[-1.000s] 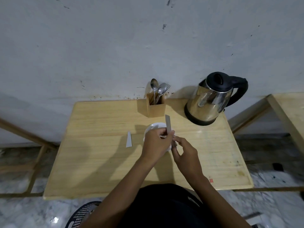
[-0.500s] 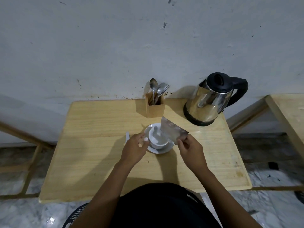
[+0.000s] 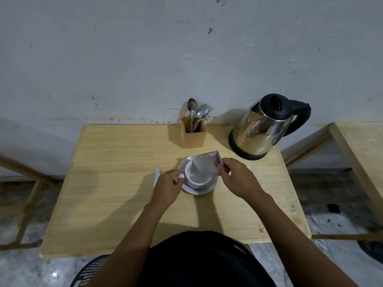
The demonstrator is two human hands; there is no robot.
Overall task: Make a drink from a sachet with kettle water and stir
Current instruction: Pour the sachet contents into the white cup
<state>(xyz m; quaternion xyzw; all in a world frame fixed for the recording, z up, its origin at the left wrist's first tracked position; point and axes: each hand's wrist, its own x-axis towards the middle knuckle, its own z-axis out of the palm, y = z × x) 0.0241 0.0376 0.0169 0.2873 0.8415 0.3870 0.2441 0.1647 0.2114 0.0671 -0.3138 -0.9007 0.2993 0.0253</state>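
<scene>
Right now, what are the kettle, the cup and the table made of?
The kettle looks like polished steel, mirror-shiny, with a matte black lid and handle, probably plastic. The cup looks like glossy white ceramic, smooth with soft highlights. The table looks like pale wood; grain lines run across it.

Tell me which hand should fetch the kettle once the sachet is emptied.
The right hand, probably. The kettle stands at the table's far right, its handle pointing right, on that hand's side. The left hand holds the cup by its handle and can steady it.
</scene>
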